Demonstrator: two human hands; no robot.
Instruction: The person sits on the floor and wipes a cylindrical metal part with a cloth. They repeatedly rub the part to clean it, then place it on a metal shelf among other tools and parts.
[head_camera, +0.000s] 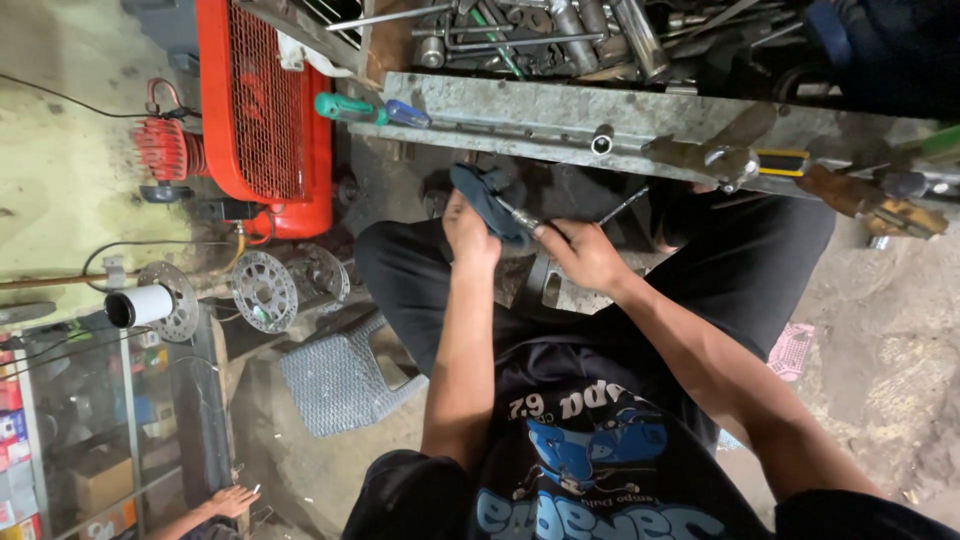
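Note:
My left hand (468, 228) grips a dark blue rag (487, 196) in front of my knees. My right hand (585, 255) pinches a thin metal rod-like tool (622, 207). One end of the tool, with a small metal piece (520, 218), is pressed into the rag, and the two hands are close together. Both hands are just below the edge of a grey metal tool tray (560, 115). I sit in dark trousers and a black printed shirt.
The tray holds several wrenches, sockets and screwdrivers (540, 35). A red air compressor (262, 105) stands at the left, with brake discs (264, 291) and a grey woven stool (335, 378) below it. Another person's hand (230, 500) shows at the bottom left by a glass cabinet (90, 430).

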